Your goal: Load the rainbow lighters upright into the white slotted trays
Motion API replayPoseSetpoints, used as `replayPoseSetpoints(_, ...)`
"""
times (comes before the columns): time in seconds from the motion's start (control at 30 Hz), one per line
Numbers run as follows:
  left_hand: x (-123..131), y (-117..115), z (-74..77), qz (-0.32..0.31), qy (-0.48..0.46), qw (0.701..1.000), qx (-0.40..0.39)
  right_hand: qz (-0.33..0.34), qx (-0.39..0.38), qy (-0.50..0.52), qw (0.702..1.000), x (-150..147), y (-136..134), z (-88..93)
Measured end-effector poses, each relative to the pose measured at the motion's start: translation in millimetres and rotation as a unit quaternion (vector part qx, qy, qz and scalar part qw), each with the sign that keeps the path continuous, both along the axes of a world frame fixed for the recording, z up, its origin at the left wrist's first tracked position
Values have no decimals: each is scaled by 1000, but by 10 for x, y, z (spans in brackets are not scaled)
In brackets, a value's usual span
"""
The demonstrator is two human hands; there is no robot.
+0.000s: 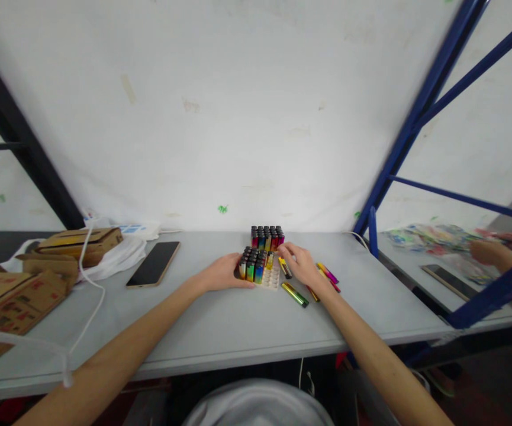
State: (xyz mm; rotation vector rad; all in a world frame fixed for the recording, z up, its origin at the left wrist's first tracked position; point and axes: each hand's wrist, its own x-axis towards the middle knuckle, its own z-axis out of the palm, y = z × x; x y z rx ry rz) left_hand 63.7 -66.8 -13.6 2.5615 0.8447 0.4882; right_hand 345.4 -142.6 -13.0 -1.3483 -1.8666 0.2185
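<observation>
Black-topped lighters point(251, 264) in several metallic colours stand upright in the left part of a pale tray point(272, 279) with round holes. My left hand point(226, 272) is curled around the left side of this tray, its thumb along the front edge. My right hand point(299, 263) is at the tray's right, fingers bent together close to an upright gold lighter point(270, 260); what they hold, if anything, is hidden. Just under these fingers lies a yellow lighter point(285, 268). A green lighter point(295, 294) lies nearer me, and a few more lighters point(328, 274) lie beyond my right wrist.
A second block of upright lighters point(267, 238) stands behind the tray. On the left are a phone point(154, 264), cardboard boxes point(20, 296) and a white cable point(100, 296). A blue frame point(404, 139) rises at right; past it, another person's hands point(495, 251) work near plastic packets point(437, 239).
</observation>
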Motion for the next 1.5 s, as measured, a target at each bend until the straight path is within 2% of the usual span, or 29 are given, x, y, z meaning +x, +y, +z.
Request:
replayPoseSetpoints(0.13,1,-1,-4,4,-6,1000,7,-54,-23,-74,996,173,42,-63)
replayPoseSetpoints(0.27,-3,2,-11,1,-15,1000,8,-50,-62,-132,988,252,58,-120)
replayPoseSetpoints(0.37,-3,3,-10,-3,-14,1000,6,-40,-68,-129,989,261,26,-81)
replayPoseSetpoints(0.53,1,3,-11,-2,-10,1000,10,11,-118,-83,989,255,-70,32)
replayPoseSetpoints(0.73,-2,13,-33,4,-14,1000,4,122,-207,-58,969,224,-172,55)
replayPoseSetpoints(1.07,-4,15,-23,-6,-14,1000,1,173,-262,-33,949,305,-234,85)
replayPoseSetpoints(1.2,-7,3,-10,-4,-11,1000,-1,180,-246,-35,952,306,-224,81)
replayPoseSetpoints(1.37,-7,-3,-6,0,-9,1000,1,139,-183,-83,970,282,-195,54)
replayPoseSetpoints(1.5,-4,-9,1,1,-10,1000,0,115,-165,-112,973,290,-197,53)
